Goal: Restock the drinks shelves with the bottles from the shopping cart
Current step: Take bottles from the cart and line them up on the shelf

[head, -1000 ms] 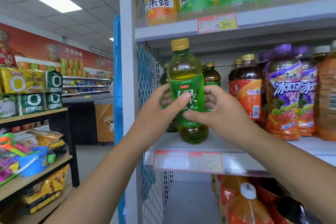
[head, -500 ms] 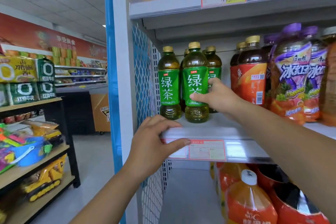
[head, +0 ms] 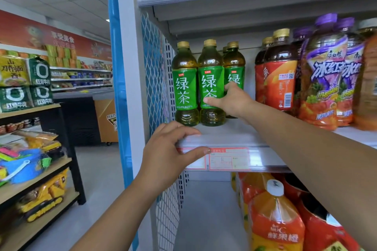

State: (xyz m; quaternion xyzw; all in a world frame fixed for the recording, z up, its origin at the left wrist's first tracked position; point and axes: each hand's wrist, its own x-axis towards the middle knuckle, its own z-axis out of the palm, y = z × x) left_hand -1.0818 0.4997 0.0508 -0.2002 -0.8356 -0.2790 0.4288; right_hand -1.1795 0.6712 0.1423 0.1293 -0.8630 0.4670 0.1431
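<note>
My right hand grips the tea bottle, my left hand pinches the shelf edge; a jerky release could topple the neighbouring bottle.

right hand: grips the middle green tea bottle at its label, thumb across the front | left hand: below-left of the right, fingers atop the shelf edge, thumb on the price tag | 1 neighbouring green bottle just left of the right hand | red-labelled bottles to its right | orange juice bottle under the right forearm
</note>
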